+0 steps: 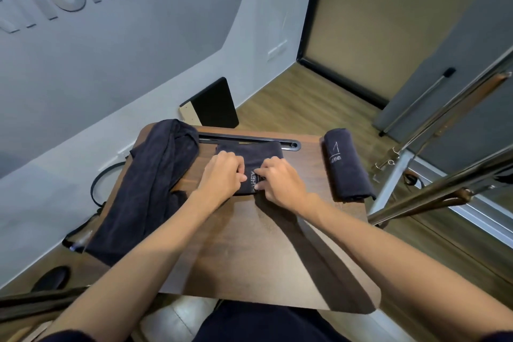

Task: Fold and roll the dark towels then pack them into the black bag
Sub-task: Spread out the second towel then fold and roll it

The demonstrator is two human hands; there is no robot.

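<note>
A folded dark towel with pale lettering lies at the far middle of the small wooden table. My left hand and my right hand both grip its near edge, fingers curled into the cloth. A rolled dark towel with a pale logo lies at the table's right edge. A heap of loose dark towels hangs over the left side. A black bag strap shows on the floor to the left; the bag itself is mostly hidden.
A black slot runs along the table's far edge. A black panel leans on the grey wall behind. Metal bars and a frame stand close on the right. The wooden floor lies beyond.
</note>
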